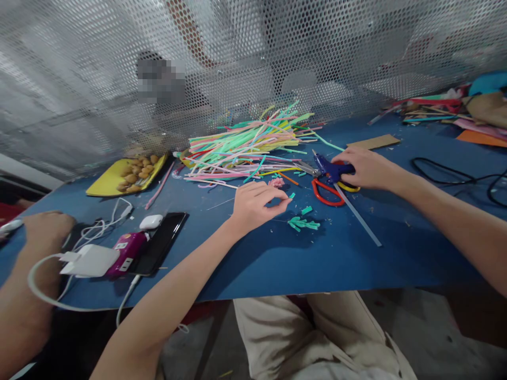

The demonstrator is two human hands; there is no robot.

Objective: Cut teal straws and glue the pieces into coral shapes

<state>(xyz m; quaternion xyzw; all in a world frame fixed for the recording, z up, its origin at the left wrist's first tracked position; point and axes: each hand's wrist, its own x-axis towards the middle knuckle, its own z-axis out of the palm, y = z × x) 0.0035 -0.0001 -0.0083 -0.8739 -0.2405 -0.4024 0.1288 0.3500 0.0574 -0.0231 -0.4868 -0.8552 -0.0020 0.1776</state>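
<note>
Between the thumb and forefinger of my left hand [259,203] is a short green pipe cleaner piece [292,196]. My right hand [362,166] is closed on a dark blue glue gun [330,168], its nozzle pointing up and left, with a clear glue stick [358,215] trailing from its back. Under the gun lie scissors [328,194] with red and yellow handles. A green branch of pipe cleaner bits [303,224] on a thin wire rests below my left fingertips, with a loose green piece [307,210] beside it. A pink fuzzy cluster [276,182] sits behind my left hand.
A heap of coloured pipe cleaners [253,140] lies at the back by a perforated metal screen [237,63]. To the left are a yellow plate [105,179] of small brown food, a phone [168,237], chargers and cables, and another person's arm [29,269]. A black cable [443,178] curls at right.
</note>
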